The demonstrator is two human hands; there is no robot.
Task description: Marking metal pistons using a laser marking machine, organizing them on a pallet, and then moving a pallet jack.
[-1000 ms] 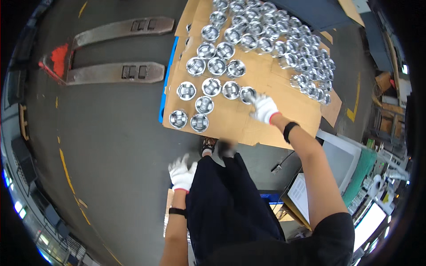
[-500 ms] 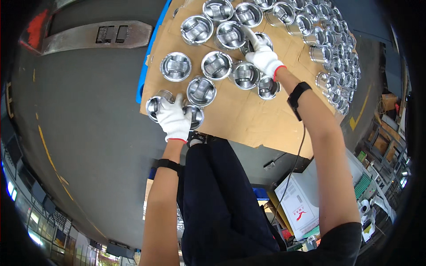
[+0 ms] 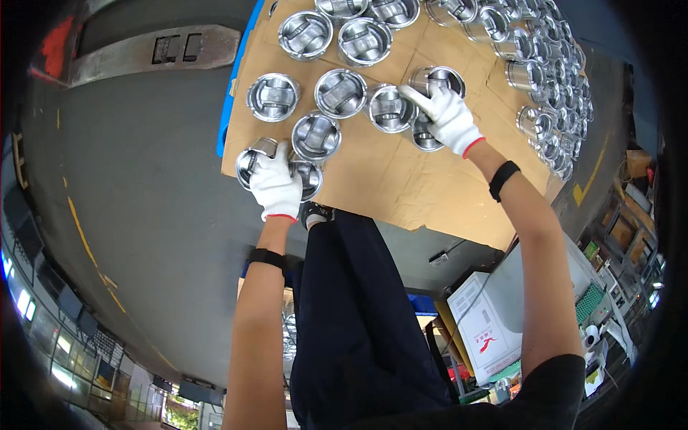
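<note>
Many shiny metal pistons stand open-side up on a brown cardboard sheet (image 3: 401, 179). My left hand (image 3: 276, 183), in a white glove, rests on the two nearest pistons (image 3: 252, 159) at the sheet's near left corner, fingers curled over them. Farther right, my gloved right hand (image 3: 448, 118) grips the rim of a piston (image 3: 438, 77), with another piston (image 3: 390, 109) just left of it and one (image 3: 424, 137) partly hidden under the palm.
Grey concrete floor (image 3: 143, 186) surrounds the sheet, which lies on a blue-edged pallet (image 3: 228, 107). A pallet jack's forks (image 3: 143, 54) lie at the upper left. White cartons (image 3: 487, 322) and cluttered shelves stand at the lower right. More pistons (image 3: 552, 93) crowd the sheet's far right.
The view has closed in on the sheet. My left hand rose from beside my leg to the near-corner pistons. My right hand shifted among the pistons and now grips one's rim.
</note>
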